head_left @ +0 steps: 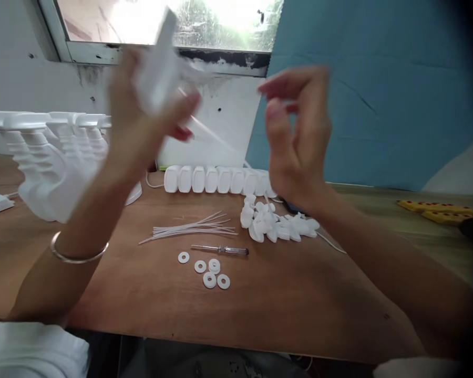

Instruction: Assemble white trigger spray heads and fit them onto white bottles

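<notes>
My left hand (142, 121) is raised above the table, fingers wrapped round a white plastic sprayer head (160, 63) with a thin clear tube (208, 131) running down from it toward the right; both are blurred by motion. My right hand (295, 136) is held up beside it, fingers curled with thumb and forefinger pinched near the tube's end; what it holds is unclear. A silver bangle (76, 254) is on my left wrist.
On the wooden table (150, 299) lie a bundle of clear tubes (193, 228), a small screwdriver (220, 250), several white washers (208, 270), a heap of small white plastic parts (276, 223), a row of white caps (216, 179) and several finished white sprayer heads (51, 157). Yellow items (437, 210) sit far right.
</notes>
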`<state>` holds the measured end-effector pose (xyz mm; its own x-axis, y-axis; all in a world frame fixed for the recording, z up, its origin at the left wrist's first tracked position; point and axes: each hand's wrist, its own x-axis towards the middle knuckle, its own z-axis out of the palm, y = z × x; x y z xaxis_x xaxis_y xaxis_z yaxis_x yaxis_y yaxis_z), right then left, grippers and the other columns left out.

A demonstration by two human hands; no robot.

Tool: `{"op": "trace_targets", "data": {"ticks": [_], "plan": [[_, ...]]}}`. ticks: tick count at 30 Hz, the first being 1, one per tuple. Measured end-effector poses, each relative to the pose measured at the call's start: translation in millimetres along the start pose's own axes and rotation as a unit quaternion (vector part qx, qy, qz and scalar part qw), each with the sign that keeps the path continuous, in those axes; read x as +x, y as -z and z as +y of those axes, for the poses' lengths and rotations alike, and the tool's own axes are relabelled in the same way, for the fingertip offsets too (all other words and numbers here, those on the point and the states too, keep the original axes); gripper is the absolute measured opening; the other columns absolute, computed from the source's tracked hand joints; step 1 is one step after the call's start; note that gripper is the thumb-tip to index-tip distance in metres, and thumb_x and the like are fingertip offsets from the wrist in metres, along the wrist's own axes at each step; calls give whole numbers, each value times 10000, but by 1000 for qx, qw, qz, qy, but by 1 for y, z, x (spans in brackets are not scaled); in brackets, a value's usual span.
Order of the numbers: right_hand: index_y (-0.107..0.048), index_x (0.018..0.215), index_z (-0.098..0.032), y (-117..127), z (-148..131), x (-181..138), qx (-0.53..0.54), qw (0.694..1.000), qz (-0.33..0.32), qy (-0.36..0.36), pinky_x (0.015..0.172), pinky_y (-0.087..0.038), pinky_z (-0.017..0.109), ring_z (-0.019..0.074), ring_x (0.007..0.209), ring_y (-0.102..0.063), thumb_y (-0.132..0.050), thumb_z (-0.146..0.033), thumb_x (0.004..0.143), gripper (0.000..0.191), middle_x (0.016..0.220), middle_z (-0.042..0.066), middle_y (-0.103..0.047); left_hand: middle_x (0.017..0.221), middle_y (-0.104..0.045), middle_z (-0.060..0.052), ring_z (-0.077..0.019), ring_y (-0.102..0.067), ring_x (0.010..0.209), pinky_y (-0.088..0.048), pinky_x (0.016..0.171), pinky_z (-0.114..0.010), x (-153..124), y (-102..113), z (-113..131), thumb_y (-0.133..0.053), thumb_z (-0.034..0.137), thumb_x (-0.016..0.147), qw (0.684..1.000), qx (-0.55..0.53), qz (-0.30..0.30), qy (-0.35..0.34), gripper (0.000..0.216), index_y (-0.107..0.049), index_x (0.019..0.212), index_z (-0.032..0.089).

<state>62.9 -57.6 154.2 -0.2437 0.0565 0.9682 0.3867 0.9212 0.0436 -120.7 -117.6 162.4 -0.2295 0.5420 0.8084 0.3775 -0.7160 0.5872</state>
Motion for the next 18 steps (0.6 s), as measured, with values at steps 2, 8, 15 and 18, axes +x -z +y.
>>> {"op": "trace_targets", "data": {"ticks": [2, 8, 15, 18], "plan": [[-429, 1048, -139, 13, -9, -27, -36, 991, -124, -40, 796, -428, 321, 170, 923, -510, -433, -318, 878, 247, 1005, 73, -521, 764, -547, 7, -102, -571, 611, -524, 497, -223, -17, -27, -14, -703, 306, 678, 994, -18, -100, 49, 399, -405, 901, 161], [-513, 823, -160, 22, -10, -101, 21, 921, -355, -158, 492, -347, 199, 92, 537, -515, -440, -281, 876, 151, 664, -4, -574, 879, -632, -52, -153, -615, 748, -527, 678, -280, -84, -53, -52, -768, 252, 574, 904, -150, -245, 318, 507, -454, 953, 129], [-519, 737, -148, 28, -25, -146, -19, 957, -290, 9, 424, -219, 238, 77, 478, -463, -418, -189, 865, 168, 619, -5, -548, 785, -645, -39, -136, -601, 713, -488, 639, -214, -127, -45, -59, -785, 175, 528, 820, -201, -333, 419, 403, -582, 866, 92], [-503, 674, -149, 25, -29, -160, -46, 964, -255, 55, 460, -234, 246, 98, 491, -433, -444, -176, 858, 195, 559, -9, -492, 725, -633, -23, -121, -578, 665, -473, 621, -208, -135, -46, -66, -774, 201, 553, 797, -214, -364, 431, 366, -616, 860, 79]]}}
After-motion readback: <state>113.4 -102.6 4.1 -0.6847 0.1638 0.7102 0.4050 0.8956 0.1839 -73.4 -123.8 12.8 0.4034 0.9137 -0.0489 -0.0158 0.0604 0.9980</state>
